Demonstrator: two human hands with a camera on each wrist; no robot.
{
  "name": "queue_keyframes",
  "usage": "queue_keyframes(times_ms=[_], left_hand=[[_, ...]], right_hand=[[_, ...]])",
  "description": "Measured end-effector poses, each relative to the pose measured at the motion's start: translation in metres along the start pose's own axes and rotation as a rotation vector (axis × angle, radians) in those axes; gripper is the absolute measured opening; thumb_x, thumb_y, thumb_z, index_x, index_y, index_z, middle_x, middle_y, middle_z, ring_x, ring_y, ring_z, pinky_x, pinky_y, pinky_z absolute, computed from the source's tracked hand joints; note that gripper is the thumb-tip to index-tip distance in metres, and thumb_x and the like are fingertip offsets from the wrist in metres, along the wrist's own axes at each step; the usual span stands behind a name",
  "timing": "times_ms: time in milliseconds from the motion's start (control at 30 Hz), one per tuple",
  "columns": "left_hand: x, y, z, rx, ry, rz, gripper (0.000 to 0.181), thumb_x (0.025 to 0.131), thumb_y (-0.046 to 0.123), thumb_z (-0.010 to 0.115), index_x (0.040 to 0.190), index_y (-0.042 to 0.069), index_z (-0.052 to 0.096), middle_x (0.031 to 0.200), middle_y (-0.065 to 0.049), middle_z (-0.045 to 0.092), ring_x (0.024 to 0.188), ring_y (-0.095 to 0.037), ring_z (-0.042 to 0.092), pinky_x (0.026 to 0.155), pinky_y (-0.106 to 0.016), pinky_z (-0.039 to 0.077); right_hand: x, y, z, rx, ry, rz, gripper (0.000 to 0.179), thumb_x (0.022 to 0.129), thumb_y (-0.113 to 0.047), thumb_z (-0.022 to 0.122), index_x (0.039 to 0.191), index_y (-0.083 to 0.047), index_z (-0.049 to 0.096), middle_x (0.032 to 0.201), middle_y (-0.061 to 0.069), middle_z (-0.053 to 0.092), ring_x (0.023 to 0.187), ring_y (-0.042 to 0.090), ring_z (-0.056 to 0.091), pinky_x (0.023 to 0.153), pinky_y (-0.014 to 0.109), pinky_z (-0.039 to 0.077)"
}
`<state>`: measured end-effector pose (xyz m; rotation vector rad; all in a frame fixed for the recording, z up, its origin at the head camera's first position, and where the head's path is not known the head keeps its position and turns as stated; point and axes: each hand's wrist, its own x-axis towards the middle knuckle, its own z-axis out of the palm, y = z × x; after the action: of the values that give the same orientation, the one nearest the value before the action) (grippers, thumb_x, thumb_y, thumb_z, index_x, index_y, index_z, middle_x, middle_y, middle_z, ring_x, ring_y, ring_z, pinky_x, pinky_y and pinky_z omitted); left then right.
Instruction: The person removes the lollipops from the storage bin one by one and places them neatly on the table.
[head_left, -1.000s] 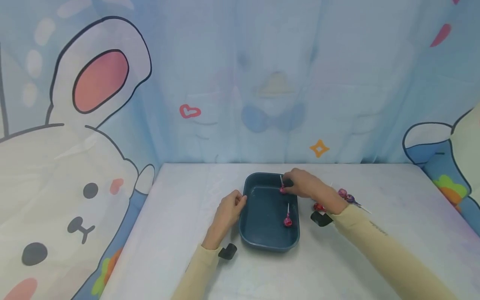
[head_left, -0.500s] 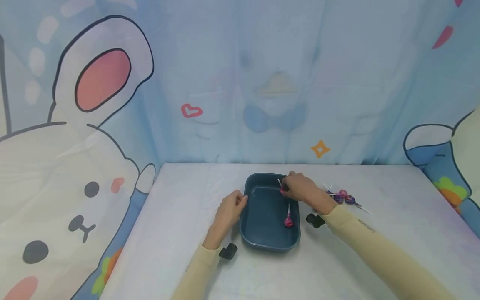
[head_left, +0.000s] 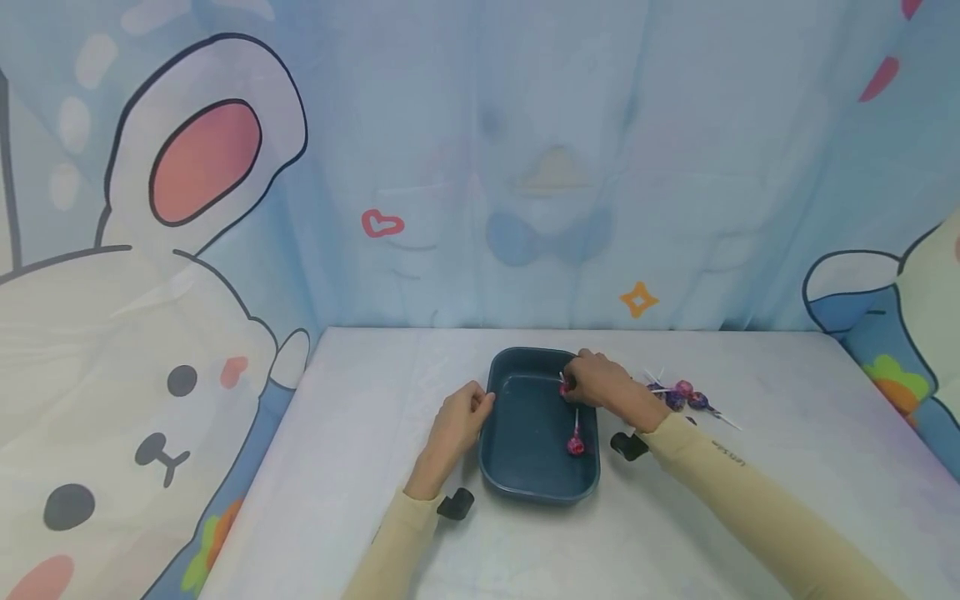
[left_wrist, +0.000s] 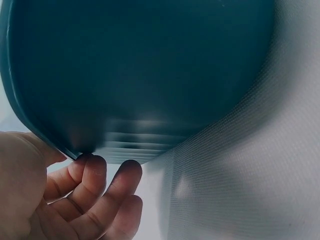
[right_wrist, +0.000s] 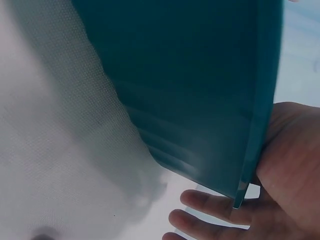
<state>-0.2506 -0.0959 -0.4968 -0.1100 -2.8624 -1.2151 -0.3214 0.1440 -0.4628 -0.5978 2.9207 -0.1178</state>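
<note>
With one pink wrapped lollipop (head_left: 575, 445) lying in the dark teal plastic tray (head_left: 525, 475), the right hand (head_left: 600, 383) pinches a second lollipop (head_left: 563, 387) over it. Left hand (head_left: 459, 425) grips the tray rim; a few loose lollipops (head_left: 684, 395) remain on the white table (head_left: 360, 433).

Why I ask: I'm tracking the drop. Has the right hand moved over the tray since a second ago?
Yes, slightly. The right hand has slid toward the near side along the blue tray's right rim, closer to the lollipop lying inside.

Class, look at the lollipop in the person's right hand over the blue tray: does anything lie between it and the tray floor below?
Nothing visible does. The right hand holds a lollipop inside the tray, over bare floor. A second lollipop lies nearer the person, off to the side, not beneath it.
</note>
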Motion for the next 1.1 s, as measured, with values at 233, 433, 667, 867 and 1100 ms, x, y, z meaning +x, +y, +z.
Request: queue_keyframes(times_ms=[233,433,667,867,1100], left_hand=[[0.001,-0.001,0.003,-0.003,-0.007,-0.009,0.025,0.094,0.038,0.048,0.084,0.016,0.052,0.067,0.002,0.05,0.056,-0.009,0.046,0.048,-0.022,0.037],[-0.001,-0.001,0.002,0.007,0.003,0.008,0.025,0.094,0.039,0.047,0.084,0.016,0.052,0.066,0.003,0.05,0.055,-0.008,0.045,0.047,-0.022,0.037],[-0.001,-0.001,0.002,0.016,0.012,0.024,0.026,0.094,0.039,0.047,0.083,0.017,0.052,0.064,0.004,0.05,0.052,-0.008,0.045,0.046,-0.022,0.037],[-0.001,0.0,0.001,0.015,0.01,0.018,0.026,0.094,0.039,0.047,0.083,0.016,0.052,0.065,0.004,0.05,0.053,-0.008,0.045,0.047,-0.022,0.038],[-0.001,-0.001,0.001,0.017,0.01,0.011,0.026,0.094,0.04,0.046,0.084,0.017,0.052,0.066,0.004,0.051,0.054,-0.008,0.046,0.047,-0.022,0.038]], right_hand=[[-0.002,0.002,-0.002,0.008,0.009,-0.022,0.018,0.081,-0.029,0.068,0.073,-0.014,0.062,0.083,0.005,0.05,0.07,0.018,0.045,0.057,0.031,0.037],[-0.004,0.003,-0.007,0.0,0.075,-0.077,0.019,0.08,-0.029,0.069,0.07,-0.015,0.061,0.081,0.004,0.052,0.07,0.017,0.045,0.056,0.03,0.037],[-0.008,0.003,-0.022,0.047,0.093,-0.073,0.016,0.08,-0.03,0.069,0.075,-0.015,0.063,0.085,0.004,0.055,0.074,0.017,0.047,0.059,0.03,0.039],[-0.014,0.007,-0.034,0.085,0.126,-0.08,0.017,0.081,-0.027,0.068,0.09,-0.013,0.065,0.097,0.01,0.06,0.082,0.02,0.051,0.068,0.036,0.045],[-0.02,0.017,-0.045,0.145,0.174,-0.071,0.019,0.082,-0.026,0.067,0.095,-0.012,0.066,0.102,0.011,0.062,0.089,0.022,0.054,0.073,0.039,0.046]])
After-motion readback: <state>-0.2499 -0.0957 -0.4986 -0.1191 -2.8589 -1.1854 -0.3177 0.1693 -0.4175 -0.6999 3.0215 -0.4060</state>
